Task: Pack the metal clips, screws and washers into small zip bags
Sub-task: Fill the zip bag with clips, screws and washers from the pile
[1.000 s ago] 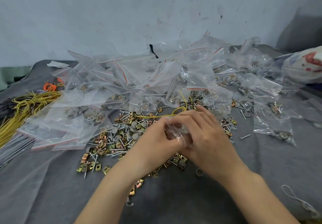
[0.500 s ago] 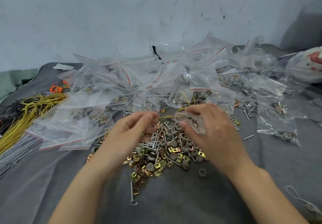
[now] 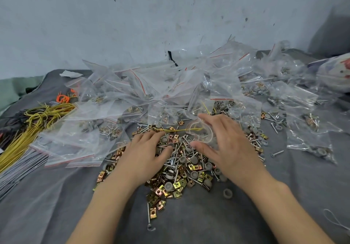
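Presently the right hand (image 3: 231, 149) is pinching a small clear zip bag (image 3: 200, 133), the left hand (image 3: 145, 152) pressing open-fingered into brass-and-grey hardware (image 3: 181, 168); its floppy mouth could collapse, spilling pieces.

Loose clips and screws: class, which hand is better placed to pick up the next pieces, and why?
Left. The left hand rests its fingertips on the loose pile and holds nothing visible; the right hand is busy holding the small zip bag open.
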A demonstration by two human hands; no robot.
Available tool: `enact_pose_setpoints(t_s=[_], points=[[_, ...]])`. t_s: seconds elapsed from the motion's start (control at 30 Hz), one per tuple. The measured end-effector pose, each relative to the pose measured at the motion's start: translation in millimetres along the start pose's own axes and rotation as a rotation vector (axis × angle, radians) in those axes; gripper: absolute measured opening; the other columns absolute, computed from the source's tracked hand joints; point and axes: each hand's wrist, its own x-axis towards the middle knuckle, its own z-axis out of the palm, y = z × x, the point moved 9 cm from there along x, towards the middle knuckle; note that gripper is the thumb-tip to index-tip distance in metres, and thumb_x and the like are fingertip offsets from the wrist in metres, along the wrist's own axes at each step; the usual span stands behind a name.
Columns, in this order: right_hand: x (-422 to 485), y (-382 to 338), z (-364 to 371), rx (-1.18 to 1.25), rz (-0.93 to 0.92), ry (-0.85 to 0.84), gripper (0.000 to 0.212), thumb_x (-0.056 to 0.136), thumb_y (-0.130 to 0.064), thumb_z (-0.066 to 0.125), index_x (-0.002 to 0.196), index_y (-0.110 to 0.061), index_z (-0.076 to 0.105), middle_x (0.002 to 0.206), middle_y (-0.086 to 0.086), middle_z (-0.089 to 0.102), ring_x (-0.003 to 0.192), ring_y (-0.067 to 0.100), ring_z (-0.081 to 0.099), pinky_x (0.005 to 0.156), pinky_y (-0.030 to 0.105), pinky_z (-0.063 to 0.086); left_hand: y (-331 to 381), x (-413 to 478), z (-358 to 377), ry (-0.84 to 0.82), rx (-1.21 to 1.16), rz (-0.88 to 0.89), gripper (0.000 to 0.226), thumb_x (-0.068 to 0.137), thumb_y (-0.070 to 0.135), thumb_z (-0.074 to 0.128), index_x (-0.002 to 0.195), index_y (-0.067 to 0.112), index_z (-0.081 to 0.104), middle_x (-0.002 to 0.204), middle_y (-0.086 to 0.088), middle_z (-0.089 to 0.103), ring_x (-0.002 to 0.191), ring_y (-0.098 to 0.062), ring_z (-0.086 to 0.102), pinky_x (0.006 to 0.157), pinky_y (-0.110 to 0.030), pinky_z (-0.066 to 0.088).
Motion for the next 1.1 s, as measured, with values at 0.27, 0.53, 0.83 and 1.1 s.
enact_pose_setpoints(t_s=[0.27, 0.53, 0.83, 1.1], points=[[6.1, 8.4, 12.6, -0.012, 0.034, -0.045, 0.058, 0.097, -0.06, 0.049, 0.145, -0.031, 0.033, 0.131, -0.002, 0.056, 0.126, 0.019, 0.049, 0.115, 0.039, 0.032, 18.7, 6.8, 7.0, 0.003, -0.05, 0.056, 0.047, 0.097, 0.059, 0.04, 0.135, 0.033, 0.047, 0.114, 0.004, 0.045, 0.106, -0.014, 0.045, 0.093, -0.034, 0.045], [8.7, 10.7, 14.2, 0.008, 0.05, -0.042, 0.056, 0.099, -0.063, 0.046, 0.145, -0.034, 0.032, 0.13, -0.004, 0.054, 0.124, 0.018, 0.049, 0.113, 0.043, 0.036, 1.7, 7.8, -11.0, 0.08, -0.406, 0.026, 0.014, 0.1, 0.039, 0.049, 0.095, 0.03, 0.058, 0.071, 0.011, 0.059, 0.054, 0.003, 0.053, 0.046, -0.011, 0.034], [7.3, 14.5, 8.6, 0.017, 0.075, -0.024, 0.057, 0.098, -0.064, 0.044, 0.145, -0.033, 0.035, 0.131, -0.004, 0.055, 0.125, 0.018, 0.05, 0.113, 0.044, 0.039, -26.9, 3.0, 0.7, 0.055, -1.398, -0.402, 0.024, 0.096, 0.036, 0.061, 0.094, 0.013, 0.067, 0.076, -0.003, 0.057, 0.054, -0.011, 0.048, 0.04, -0.021, 0.034], [8.6, 11.2, -3.4, 0.038, 0.079, 0.019, 0.055, 0.098, -0.061, 0.048, 0.143, -0.031, 0.037, 0.129, -0.003, 0.056, 0.122, 0.017, 0.05, 0.11, 0.043, 0.04, -27.7, 0.4, 8.1, -0.03, -1.503, -0.508, 0.022, 0.1, 0.02, 0.053, 0.104, 0.009, 0.071, 0.089, -0.006, 0.075, 0.062, -0.012, 0.062, 0.051, -0.022, 0.054]])
